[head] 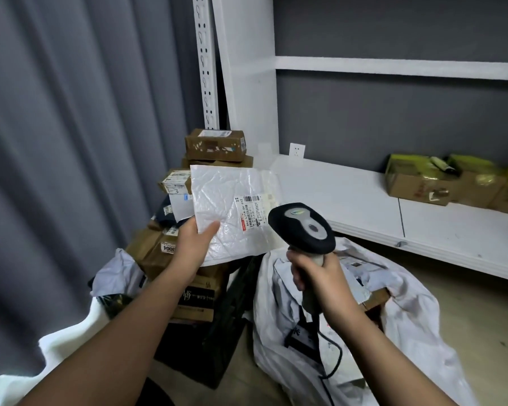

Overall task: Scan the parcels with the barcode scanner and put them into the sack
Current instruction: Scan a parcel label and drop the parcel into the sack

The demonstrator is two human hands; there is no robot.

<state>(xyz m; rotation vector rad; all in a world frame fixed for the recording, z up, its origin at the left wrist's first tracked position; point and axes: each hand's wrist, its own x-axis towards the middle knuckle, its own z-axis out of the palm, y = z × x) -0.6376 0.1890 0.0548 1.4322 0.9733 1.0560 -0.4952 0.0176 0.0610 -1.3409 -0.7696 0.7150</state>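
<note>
My left hand pinches the lower left corner of a white padded mailer and holds it up, its barcode label facing me on the right side. My right hand grips the handle of a black and grey barcode scanner. The scanner head sits just below and right of the label, close to it. The scanner's cable hangs down over the white sack, which lies open on the floor under my right hand with parcels inside.
A pile of cardboard boxes and small parcels stands behind the mailer, on a dark crate. White shelving runs along the right, with taped boxes on it. A grey curtain hangs on the left.
</note>
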